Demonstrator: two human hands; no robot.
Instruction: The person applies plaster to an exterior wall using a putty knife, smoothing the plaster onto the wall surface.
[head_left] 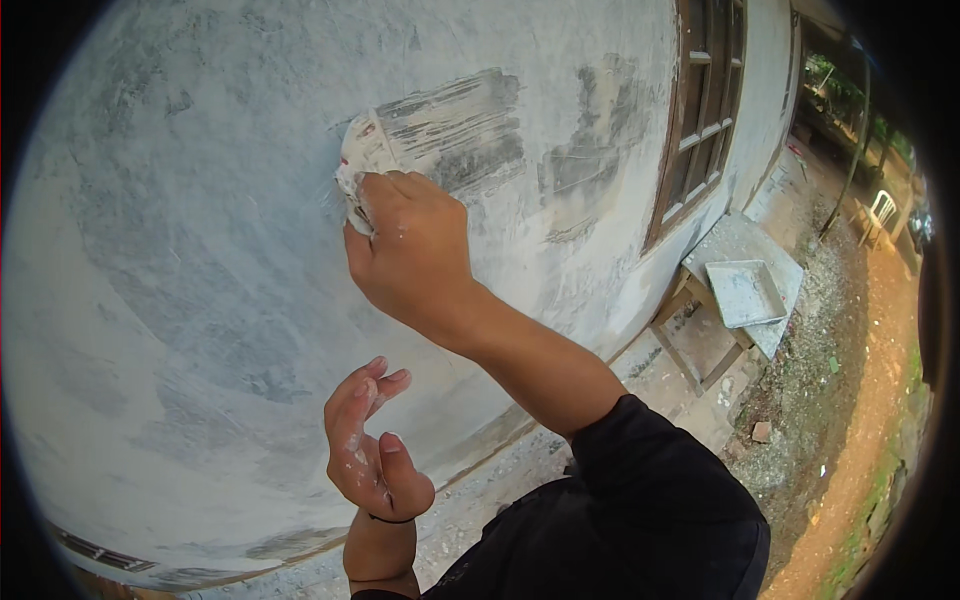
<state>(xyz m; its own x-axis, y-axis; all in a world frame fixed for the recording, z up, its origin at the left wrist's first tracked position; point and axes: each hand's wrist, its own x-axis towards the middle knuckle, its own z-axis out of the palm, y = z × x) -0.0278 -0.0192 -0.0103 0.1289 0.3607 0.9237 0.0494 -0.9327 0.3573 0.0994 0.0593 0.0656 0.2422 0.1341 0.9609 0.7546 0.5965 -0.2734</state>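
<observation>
1. Right hand [410,250]: upper centre of the frame, fingers curled tight around a scraper-like white pad [362,160], pressing it flat against the wall; white specks on the knuckles. Forearm running down to the lower right into a black sleeve [650,490].
2. White pad: crumpled or smeared with pale filler, exact kind of tool not discernible; upper end projecting above the fist, touching the plaster just left of a dark streaked patch [465,130].
3. Left hand [370,450]: lower centre, open and holding nothing, palm turned right, fingers loosely bent, flecks of white on the skin; clear of the wall surface, well below the right hand. Thin dark band at the wrist.
4. Plastered wall [200,260]: filling the left and centre, pale grey-white, mottled with swirling smears; darker bare patches in the upper centre, one under the pad and a second [590,150] to its right.
5. Window with brown wooden frame [700,110]: upper right, set in the same wall, panes divided by bars.
6. Wooden bench or trestle [700,340]: right of centre, standing against the foot of the wall, carrying a flat grey board [740,245] and a shallow grey tray [745,292] on top.
7. Ground: gravel strip [800,400] along the wall base, reddish dirt path [880,400] at the far right; small brick fragment [762,432] on the gravel.
8. White plastic chair [880,210]: far right edge, beside trees, well apart from the work area.
9. Obstructions: none between either hand and the wall; bench off to the right.
</observation>
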